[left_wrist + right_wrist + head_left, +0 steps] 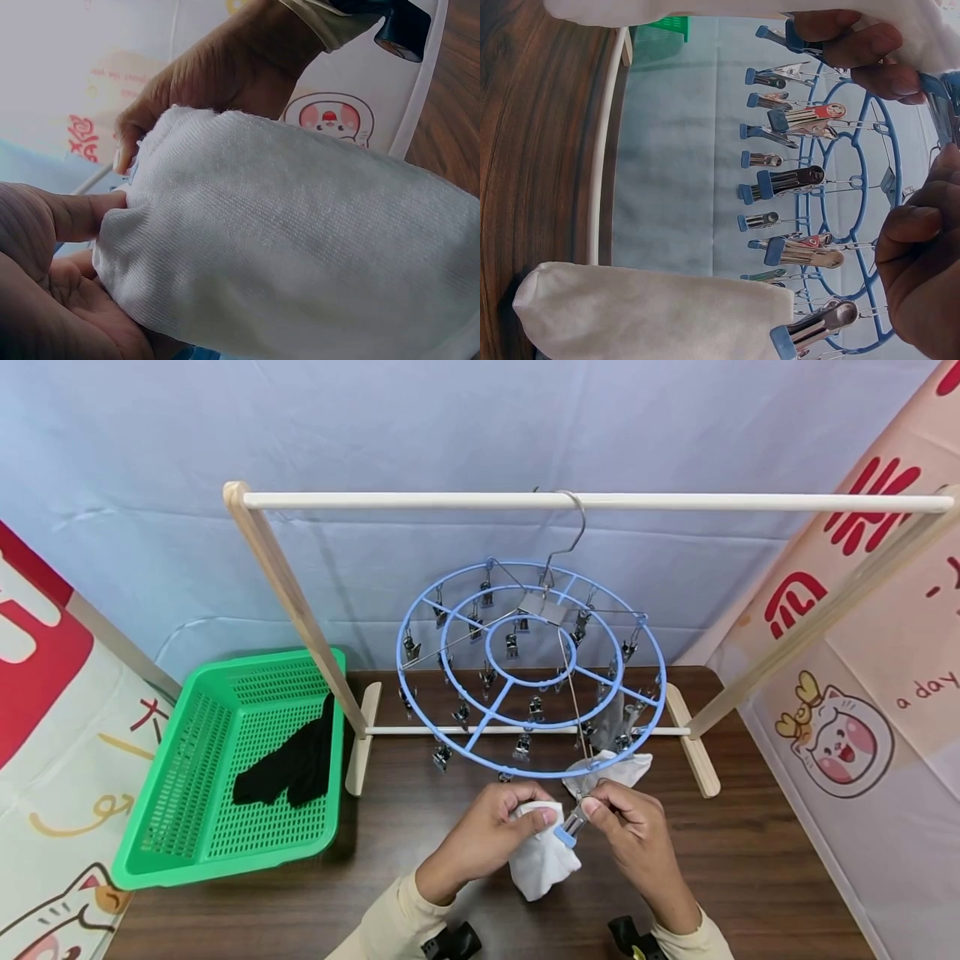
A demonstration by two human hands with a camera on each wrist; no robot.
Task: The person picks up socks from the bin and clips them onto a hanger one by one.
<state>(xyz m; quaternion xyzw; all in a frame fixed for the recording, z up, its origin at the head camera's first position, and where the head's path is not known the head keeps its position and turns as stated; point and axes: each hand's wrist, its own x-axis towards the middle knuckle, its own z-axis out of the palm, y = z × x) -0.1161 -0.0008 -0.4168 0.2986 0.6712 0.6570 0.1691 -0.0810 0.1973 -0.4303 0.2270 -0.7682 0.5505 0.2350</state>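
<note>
My left hand pinches the gathered upper edge of a white sock, whose knit fills much of the left wrist view. Just right of it, my right hand grips a metal clip with blue tips between thumb and fingers. The clip's tips are at the sock's edge, by the left thumb. It belongs to a round blue drying hanger, hooked over a white rail. Behind my right hand, a second white sock hangs at the hanger's near right side, with a clip at its top.
Several free clips dangle around the hanger's rings. A wooden stand holds up the white rail, and its feet rest on the brown table. On the left, a green basket contains a black garment.
</note>
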